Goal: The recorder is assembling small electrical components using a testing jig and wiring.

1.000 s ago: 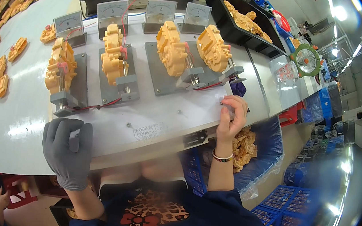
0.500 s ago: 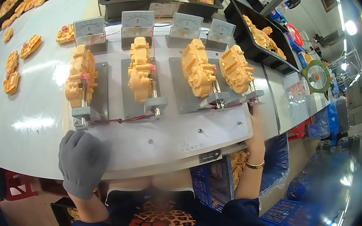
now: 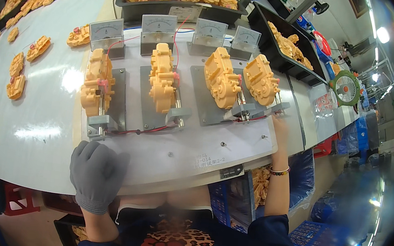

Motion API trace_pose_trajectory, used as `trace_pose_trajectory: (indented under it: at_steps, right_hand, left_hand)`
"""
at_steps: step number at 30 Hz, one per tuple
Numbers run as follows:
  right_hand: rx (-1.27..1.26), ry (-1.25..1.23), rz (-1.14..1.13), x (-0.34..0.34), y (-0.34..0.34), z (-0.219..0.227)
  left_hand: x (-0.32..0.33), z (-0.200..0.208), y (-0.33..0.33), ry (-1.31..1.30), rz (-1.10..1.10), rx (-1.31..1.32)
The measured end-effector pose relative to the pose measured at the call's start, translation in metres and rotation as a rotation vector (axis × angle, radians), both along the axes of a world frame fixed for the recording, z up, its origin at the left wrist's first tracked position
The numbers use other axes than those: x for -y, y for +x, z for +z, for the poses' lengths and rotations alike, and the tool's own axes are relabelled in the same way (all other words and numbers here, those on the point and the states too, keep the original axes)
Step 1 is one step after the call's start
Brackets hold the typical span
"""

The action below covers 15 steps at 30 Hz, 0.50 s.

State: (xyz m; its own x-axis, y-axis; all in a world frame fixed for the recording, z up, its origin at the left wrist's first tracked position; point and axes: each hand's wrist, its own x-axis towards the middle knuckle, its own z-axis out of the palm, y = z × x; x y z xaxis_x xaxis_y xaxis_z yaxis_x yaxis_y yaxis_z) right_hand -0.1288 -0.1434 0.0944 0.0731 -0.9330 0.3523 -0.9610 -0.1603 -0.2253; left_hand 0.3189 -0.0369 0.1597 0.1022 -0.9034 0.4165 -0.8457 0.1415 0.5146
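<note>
Four yellow plastic gearbox-like housings stand on grey metal fixtures across a white board (image 3: pixel 189 146). My left hand (image 3: pixel 96 174), in a grey glove, is closed with its knuckles up at the board's front left corner. It lies just in front of the metal clamp (image 3: pixel 98 124) below the leftmost housing (image 3: pixel 98 82); what its fingers hold, if anything, is hidden. My bare right hand (image 3: pixel 280 135) is by the clamp (image 3: pixel 278 108) of the rightmost housing (image 3: pixel 261 79), its fingers blurred. Between them stand a second housing (image 3: pixel 162 78) and a third housing (image 3: pixel 221 77).
Behind the fixtures stand several analog meters (image 3: pixel 159 29) with thin red wires. A black bin (image 3: pixel 180 12) of yellow parts is at the back, another bin (image 3: pixel 291 46) at the back right. Loose housings (image 3: pixel 38 49) lie on the left; a green fan (image 3: pixel 345 88) stands right.
The whole view has shifted slightly, the bench things sitting a little further right in it. My left hand stays near the left clamp, and my right hand has drawn slightly back from the right clamp.
</note>
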Motion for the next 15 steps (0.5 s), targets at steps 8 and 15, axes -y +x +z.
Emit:
trace_pose_trajectory:
  at_steps: [8, 15]
  right_hand:
    - [0.279, -0.605, -0.049, -0.016, 0.02, 0.052]
    - [0.639, -0.486, 0.503, -0.052, 0.093, 0.068]
  left_hand:
    - [-0.001, -0.002, -0.002, -0.02, 0.014, 0.004]
    - [-0.001, -0.002, -0.002, -0.019, 0.031, -0.001]
